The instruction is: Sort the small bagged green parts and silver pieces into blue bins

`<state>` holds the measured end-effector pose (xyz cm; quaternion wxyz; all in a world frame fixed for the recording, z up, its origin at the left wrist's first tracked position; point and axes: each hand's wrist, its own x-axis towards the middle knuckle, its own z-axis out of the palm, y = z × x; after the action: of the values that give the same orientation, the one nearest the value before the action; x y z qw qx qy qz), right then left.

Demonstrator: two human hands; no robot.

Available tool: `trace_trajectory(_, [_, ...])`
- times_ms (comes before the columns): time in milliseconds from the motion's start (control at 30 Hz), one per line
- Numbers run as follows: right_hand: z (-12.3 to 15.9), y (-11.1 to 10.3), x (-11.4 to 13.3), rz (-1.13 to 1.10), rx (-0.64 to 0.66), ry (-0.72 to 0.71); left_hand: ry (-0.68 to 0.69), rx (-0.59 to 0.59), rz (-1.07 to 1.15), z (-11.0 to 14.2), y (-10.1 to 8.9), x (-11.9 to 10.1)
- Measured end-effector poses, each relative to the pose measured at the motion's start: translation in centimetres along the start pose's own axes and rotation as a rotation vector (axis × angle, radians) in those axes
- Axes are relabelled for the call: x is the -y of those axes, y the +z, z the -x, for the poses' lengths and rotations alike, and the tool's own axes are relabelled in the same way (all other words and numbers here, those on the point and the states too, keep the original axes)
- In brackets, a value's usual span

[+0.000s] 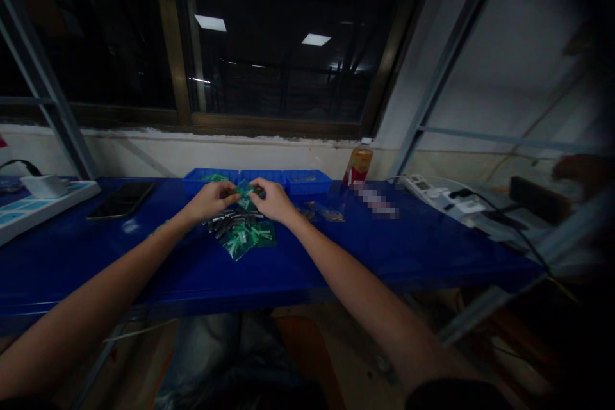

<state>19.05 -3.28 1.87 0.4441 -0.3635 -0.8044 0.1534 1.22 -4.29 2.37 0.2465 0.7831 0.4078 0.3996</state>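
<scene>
Both my arms reach out over a blue table (384, 250). My left hand (211, 198) and my right hand (273, 198) meet above a heap of small parts, and their fingers pinch one small green piece (245, 189) between them. Under the hands lies a pile of green pieces (247, 236) mixed with several small dark metal parts (221, 224). Both hands are closed on the green piece.
Blue bins (302, 180) line the table's far edge by the window wall. A dark phone (120, 200) and a white tray (33, 205) lie at left. A red bottle (358, 166) and a white power strip (432, 191) with cables sit at right.
</scene>
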Motion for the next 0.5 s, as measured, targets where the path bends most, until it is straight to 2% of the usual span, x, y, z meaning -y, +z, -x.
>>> trace_trajectory(100, [0.09, -0.31, 0.00, 0.187, 0.083, -0.087, 0.052, 0.035, -0.137, 0.15, -0.07, -0.05])
trace_trajectory(233, [0.20, -0.49, -0.23, 0.235, 0.154, -0.089, 0.092, 0.074, -0.261, 0.40, 0.18, -0.23])
trace_trajectory(500, [0.12, -0.22, -0.03, 0.249, 0.112, -0.071, 0.190, 0.033, -0.382, 0.43, -0.05, -0.54])
